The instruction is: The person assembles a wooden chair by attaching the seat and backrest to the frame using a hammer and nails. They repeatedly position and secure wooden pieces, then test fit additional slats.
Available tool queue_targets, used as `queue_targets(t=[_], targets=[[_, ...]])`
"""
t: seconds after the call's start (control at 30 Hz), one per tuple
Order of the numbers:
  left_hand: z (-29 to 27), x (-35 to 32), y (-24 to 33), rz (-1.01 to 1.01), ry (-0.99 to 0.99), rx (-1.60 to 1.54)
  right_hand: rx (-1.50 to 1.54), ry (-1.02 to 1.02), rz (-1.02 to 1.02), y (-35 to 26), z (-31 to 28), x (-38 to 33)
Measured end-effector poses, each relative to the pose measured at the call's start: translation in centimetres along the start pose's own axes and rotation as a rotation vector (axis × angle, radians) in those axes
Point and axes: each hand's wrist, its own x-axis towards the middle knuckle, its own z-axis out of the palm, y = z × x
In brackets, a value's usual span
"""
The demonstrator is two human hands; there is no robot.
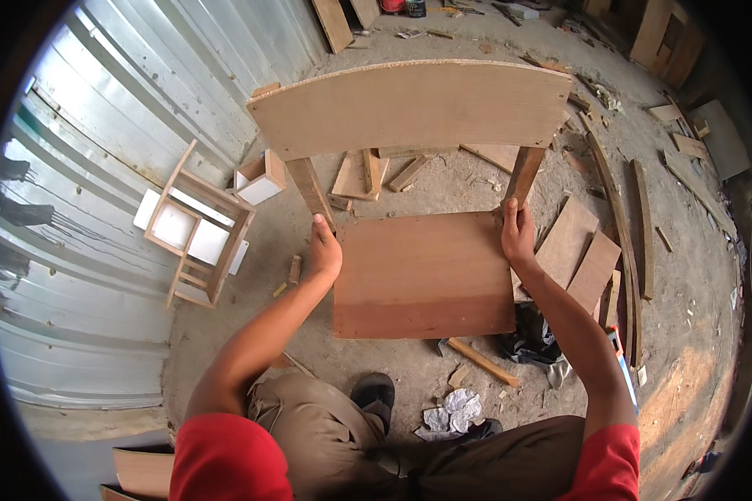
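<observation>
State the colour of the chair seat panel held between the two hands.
Reddish-brown wood, the seat panel darker along its near edge; seen in the head view.

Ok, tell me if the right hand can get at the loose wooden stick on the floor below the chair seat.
Probably yes, but not as things stand: the right hand grips the chair seat at its back corner. The wooden stick lies bare on the floor beside the dark rag, with nothing covering it.
</observation>
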Motion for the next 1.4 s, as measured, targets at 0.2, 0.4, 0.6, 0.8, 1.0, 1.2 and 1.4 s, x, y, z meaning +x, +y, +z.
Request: queue_targets(t=[0.2,0.4,0.6,0.8,1.0,1.2,1.4], targets=[[-0.1,0.0,-0.6,-0.04,0.016,-0.04,-0.116,-0.045,0.006,-1.4,0.1,-0.7],[0.5,1.3,-0.2,-0.053,-0.018,-0.051,-0.276,-0.048,0.072,-0.7,-0.5,0.9],[-0.2,1.4,-1.2,-0.166,-0.065,-0.08,-0.373,-0.062,0.121,-0.9,-0.7,-0.1],[-1.6,2.9,-1.5,-0.21,-0.102,-0.063,-0.468,-0.077,0.28,-0.9,-0.9,0.0],[-0.8,3.5,-4.6,-0.019,0.066,0.026,-0.373,-0.147,0.555,-1.9,-0.4,0.2],[-2.6,3.3,-4.9,-0.057,-0.179,-0.368,-0.306,-0.28,0.779,-2.2,-1.0,-3.2],[-2.1,1.4,-3.3,0.07,-0.137,-0.444,-0.411,-0.221,0.638,-4.9,-1.1,-5.2]])
